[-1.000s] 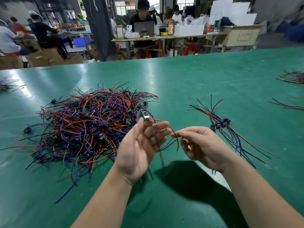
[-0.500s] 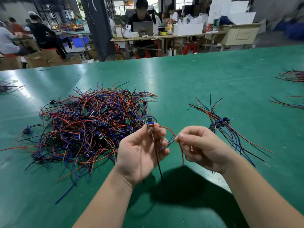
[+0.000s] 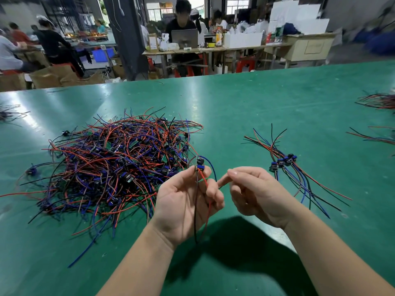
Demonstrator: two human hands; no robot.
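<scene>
My left grip (image 3: 183, 201) pinches a small wired module (image 3: 198, 164) between thumb and fingertips, just above the counter (image 3: 256, 107) and right at the near edge of the tangled pile (image 3: 115, 165). Its red and black leads (image 3: 195, 214) hang down across my palm. My right grip (image 3: 256, 193) is curled, with thumb and forefinger pinching the tip of the module's blue lead (image 3: 210, 165), which arcs over between my hands.

The worst risk, I judge, is pulling that blue lead too hard. The strain would land where it joins the board, and it could tear loose there. The hanging leads also swing close to the pile, so they could hook a loop and drag neighbours along when I carry the piece over to the sorted bundle (image 3: 284, 162). My hold on the module is only a fingertip pinch, so a tug from the right could twist it out.

The lead's very end is buried under my right fingertips. The board shows edge-on, so I cannot read its face or its joints. Inside the pile, individual modules are hard to separate.
</scene>
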